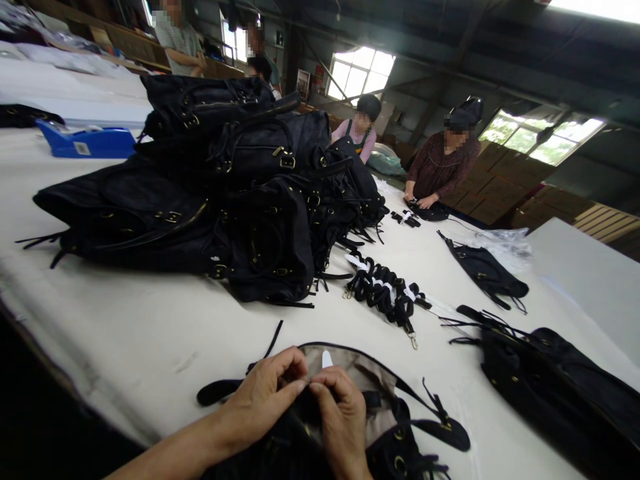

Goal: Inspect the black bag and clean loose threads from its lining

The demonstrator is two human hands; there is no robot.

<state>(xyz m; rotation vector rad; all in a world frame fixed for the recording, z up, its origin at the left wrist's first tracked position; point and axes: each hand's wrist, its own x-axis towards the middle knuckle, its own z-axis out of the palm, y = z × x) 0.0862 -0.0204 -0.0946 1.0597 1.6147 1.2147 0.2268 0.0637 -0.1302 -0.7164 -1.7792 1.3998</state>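
Note:
A black handbag (395,440) with a beige lining (363,370) lies open at the table's near edge. My left hand (273,390) reaches in from the left, thumb and fingers pinched together over the bag's opening. Close against it, my right hand (343,413) pinches too, and the two sets of fingertips almost meet. What lies between the fingertips is small and hidden. Just behind my right fingers a white tag (327,360) stands up against the lining. Black straps and tassels spread from the bag onto the table on both sides.
A big pile of black handbags (240,200) rises behind my hands. Bundled black straps (385,290) with clips lie right of it, and more black bags (550,380) farther right. A blue tape dispenser (85,140) sits back left. A person (443,160) works across the table (150,347).

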